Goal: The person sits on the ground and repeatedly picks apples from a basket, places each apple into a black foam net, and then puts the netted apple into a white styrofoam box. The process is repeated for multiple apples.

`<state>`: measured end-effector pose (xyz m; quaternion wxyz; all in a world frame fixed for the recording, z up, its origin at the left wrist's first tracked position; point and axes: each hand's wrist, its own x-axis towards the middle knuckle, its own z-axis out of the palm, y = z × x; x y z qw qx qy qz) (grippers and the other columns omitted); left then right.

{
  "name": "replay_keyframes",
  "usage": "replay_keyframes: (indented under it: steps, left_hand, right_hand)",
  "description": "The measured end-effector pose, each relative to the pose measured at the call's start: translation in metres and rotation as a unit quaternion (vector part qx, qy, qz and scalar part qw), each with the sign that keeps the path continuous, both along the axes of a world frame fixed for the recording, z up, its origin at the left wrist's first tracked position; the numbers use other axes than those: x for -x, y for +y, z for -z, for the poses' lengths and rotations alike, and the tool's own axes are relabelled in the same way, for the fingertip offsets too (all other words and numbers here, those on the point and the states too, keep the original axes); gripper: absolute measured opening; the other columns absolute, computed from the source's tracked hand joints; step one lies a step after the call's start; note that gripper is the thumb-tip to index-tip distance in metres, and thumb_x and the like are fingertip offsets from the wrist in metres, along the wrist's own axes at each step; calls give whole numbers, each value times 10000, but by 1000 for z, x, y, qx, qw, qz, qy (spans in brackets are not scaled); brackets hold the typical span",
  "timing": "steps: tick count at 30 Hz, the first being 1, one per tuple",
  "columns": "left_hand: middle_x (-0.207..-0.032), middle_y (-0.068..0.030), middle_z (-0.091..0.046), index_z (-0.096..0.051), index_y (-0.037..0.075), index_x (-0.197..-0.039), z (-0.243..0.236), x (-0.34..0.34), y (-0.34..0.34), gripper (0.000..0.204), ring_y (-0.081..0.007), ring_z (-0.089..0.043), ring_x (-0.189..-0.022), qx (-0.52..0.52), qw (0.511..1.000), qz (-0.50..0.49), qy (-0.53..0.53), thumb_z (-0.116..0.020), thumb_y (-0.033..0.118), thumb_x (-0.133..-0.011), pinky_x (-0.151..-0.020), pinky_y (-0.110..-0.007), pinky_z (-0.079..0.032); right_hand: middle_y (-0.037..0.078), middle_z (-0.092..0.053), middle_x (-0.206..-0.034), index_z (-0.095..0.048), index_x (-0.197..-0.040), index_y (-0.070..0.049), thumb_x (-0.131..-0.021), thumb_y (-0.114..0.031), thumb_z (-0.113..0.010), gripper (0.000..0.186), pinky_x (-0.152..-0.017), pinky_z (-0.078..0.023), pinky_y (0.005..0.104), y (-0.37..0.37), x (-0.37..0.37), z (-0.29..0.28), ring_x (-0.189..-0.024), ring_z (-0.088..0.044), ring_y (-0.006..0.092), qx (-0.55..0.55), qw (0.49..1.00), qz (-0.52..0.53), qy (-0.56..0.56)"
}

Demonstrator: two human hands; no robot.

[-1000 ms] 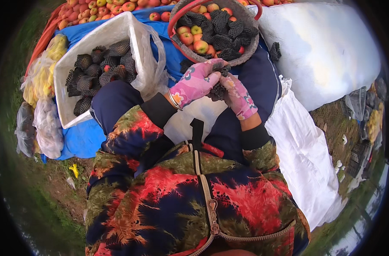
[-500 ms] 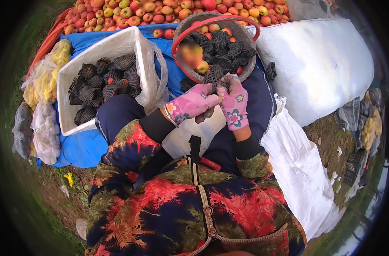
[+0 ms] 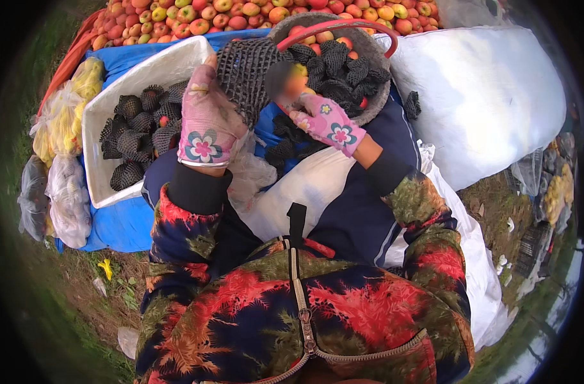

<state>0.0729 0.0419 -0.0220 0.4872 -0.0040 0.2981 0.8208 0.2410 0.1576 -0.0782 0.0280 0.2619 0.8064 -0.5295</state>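
Observation:
My left hand (image 3: pixel 205 121), in a pink flowered glove, is closed around a black foam net sleeve (image 3: pixel 246 73). The sleeve is spread wide and covers the crate's right corner and part of the bucket's left side. My right hand (image 3: pixel 330 125), in a matching glove, has its fingers curled against a red-yellow apple (image 3: pixel 298 86) beside the sleeve's right end. A blur hides how far the apple and sleeve overlap. Beyond the right hand, the grey bucket (image 3: pixel 375 105) with a red handle (image 3: pixel 343 25) holds apples and black net sleeves (image 3: pixel 333 61).
A white foam crate (image 3: pixel 95 147) with netted apples stands at left on blue sheeting (image 3: pixel 116 224). A long apple pile (image 3: pixel 241 14) lies at the back. The large white sack (image 3: pixel 478 96) is at right, and filled plastic bags (image 3: pixel 68 192) sit far left. Loose sleeves (image 3: pixel 282 147) lie by my knees.
My hands have moved apart from their meeting place below the bucket. The left went up and left, spreading a net sleeve; the right turned toward the apple at the bucket's left side.

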Motion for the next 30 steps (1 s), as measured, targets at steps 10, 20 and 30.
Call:
replay_keyframes:
  steps: [10, 20, 30]
  left_hand:
    - [-1250, -149, -523, -428, 12, -1284, -22, 2, -2, 585, -329, -506, -1139, 76, 992, -59, 87, -473, 420, -867, -991, -484, -367]
    - [-1261, -153, -515, -422, 20, -1293, -16, 11, -9, 533, -335, -504, -1146, 33, 996, -32, 71, -481, 355, -883, -992, -504, -370]
    - [-1280, -133, -494, -436, 33, -1287, -15, 7, 0, 499, -301, -491, -1165, 74, 992, -13, 99, -493, 336, -895, -1003, -465, -368]
  right_hand:
    - [104, -382, -1363, -551, -1197, -191, -826, -204, -507, 374, -1003, -336, 454, 156, 129, 194, -1256, -372, 326, -515, 856, -2, -48]
    - [113, -475, -1193, -528, -1201, -159, -798, -225, -573, 411, -847, -444, 460, 229, 18, 142, -1063, -499, 321, -496, 835, 103, -216]
    - [133, -558, -1128, -515, -1181, -61, -793, -450, -557, 552, -911, -376, 468, 221, 135, 170, -1057, -508, 322, -518, 835, 120, -143]
